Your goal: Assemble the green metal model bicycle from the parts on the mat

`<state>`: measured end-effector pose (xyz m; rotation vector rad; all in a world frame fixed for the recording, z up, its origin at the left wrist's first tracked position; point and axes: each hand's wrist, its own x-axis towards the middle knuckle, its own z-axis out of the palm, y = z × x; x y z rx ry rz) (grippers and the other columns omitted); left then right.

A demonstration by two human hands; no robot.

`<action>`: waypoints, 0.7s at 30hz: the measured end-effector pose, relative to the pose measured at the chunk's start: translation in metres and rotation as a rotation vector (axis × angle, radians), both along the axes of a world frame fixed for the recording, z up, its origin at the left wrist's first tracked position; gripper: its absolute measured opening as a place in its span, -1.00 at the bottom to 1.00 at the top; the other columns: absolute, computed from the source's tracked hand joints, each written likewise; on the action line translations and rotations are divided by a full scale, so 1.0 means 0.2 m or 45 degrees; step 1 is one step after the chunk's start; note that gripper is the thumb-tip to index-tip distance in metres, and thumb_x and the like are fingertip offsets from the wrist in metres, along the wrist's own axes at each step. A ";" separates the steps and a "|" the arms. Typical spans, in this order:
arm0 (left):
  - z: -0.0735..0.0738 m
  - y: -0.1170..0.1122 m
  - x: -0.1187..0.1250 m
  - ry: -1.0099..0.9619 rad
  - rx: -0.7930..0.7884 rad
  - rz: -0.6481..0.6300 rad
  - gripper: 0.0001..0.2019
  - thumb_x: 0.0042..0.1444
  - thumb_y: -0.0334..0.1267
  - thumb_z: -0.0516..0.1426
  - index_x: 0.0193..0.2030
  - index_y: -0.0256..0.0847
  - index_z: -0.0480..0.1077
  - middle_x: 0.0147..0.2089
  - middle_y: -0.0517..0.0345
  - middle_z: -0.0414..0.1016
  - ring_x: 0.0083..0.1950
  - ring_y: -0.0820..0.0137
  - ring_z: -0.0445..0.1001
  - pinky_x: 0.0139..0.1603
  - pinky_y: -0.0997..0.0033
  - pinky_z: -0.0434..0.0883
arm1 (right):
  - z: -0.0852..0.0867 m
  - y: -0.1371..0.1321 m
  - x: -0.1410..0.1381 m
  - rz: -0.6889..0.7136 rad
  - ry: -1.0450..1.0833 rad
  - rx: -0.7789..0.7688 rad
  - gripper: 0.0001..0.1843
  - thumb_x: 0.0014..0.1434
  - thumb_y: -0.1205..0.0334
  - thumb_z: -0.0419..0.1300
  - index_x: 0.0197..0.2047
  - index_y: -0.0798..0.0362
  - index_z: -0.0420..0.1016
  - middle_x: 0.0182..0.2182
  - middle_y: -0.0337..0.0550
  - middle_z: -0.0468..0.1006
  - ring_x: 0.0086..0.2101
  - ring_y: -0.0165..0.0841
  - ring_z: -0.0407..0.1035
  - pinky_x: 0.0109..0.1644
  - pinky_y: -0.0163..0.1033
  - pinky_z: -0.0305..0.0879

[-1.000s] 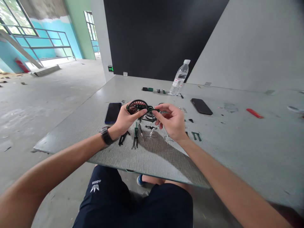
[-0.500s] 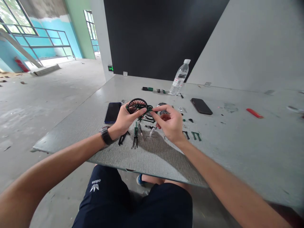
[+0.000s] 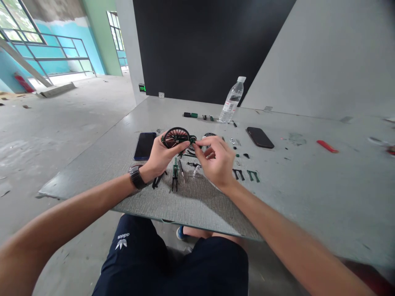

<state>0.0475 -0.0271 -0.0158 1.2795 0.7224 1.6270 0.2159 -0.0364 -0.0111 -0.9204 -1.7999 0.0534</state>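
My left hand point(image 3: 162, 158) is closed on a small model bicycle wheel point(image 3: 176, 136), black with red spokes, joined to a green frame piece. Thumb and forefinger of my right hand point(image 3: 216, 162) pinch at that frame just right of the wheel; what they hold is too small to make out. Both hands hover just above the grey table point(image 3: 308, 193). Under them lie loose parts: a green fork point(image 3: 175, 174), a black piece point(image 3: 158, 179), a small silver piece point(image 3: 195, 169) and two U-shaped brackets point(image 3: 247, 175). A second wheel point(image 3: 210, 135) lies behind my right hand.
A dark phone point(image 3: 145, 146) lies left of the wheel, another phone point(image 3: 259, 137) to the right. A clear water bottle point(image 3: 231, 101) stands at the back with small dark and green parts point(image 3: 190, 115) beside it. A red tool point(image 3: 327, 146) lies far right. The table's near edge is above my knees.
My right hand has shifted a little left and closer to the wheel, its pinch now tight at the frame. The left hand keeps its hold on the wheel.
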 end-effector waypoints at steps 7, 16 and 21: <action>0.00 -0.01 -0.03 0.243 0.208 0.234 -0.76 -0.05 -0.24 0.44 -0.29 -0.18 0.50 -0.30 0.18 0.61 -0.27 0.40 0.57 -0.18 0.37 0.56 | -0.02 0.01 -0.02 0.089 0.169 0.138 -0.93 0.29 0.21 0.30 -0.24 -0.01 0.51 -0.25 -0.19 0.61 -0.50 -0.48 0.38 -0.48 -0.31 0.38; 0.03 -0.05 -0.04 0.396 0.336 0.238 -0.80 0.03 -0.28 0.38 -0.22 -0.15 0.49 -0.12 0.10 0.70 -0.06 0.31 0.66 0.03 0.25 0.59 | -0.01 0.01 0.00 0.192 0.301 -0.213 -0.84 0.23 0.08 0.36 -0.26 -0.03 0.58 -0.30 -0.24 0.62 -0.56 -0.49 0.37 -0.49 -0.27 0.34; 0.03 -0.05 -0.06 0.432 0.345 0.242 -0.78 0.04 -0.27 0.38 -0.21 -0.16 0.48 -0.12 0.07 0.70 -0.07 0.31 0.66 0.00 0.26 0.60 | 0.00 0.02 0.02 0.194 0.269 -0.254 -0.84 0.22 0.06 0.37 -0.25 -0.04 0.58 -0.31 -0.24 0.64 -0.56 -0.47 0.42 -0.48 -0.27 0.33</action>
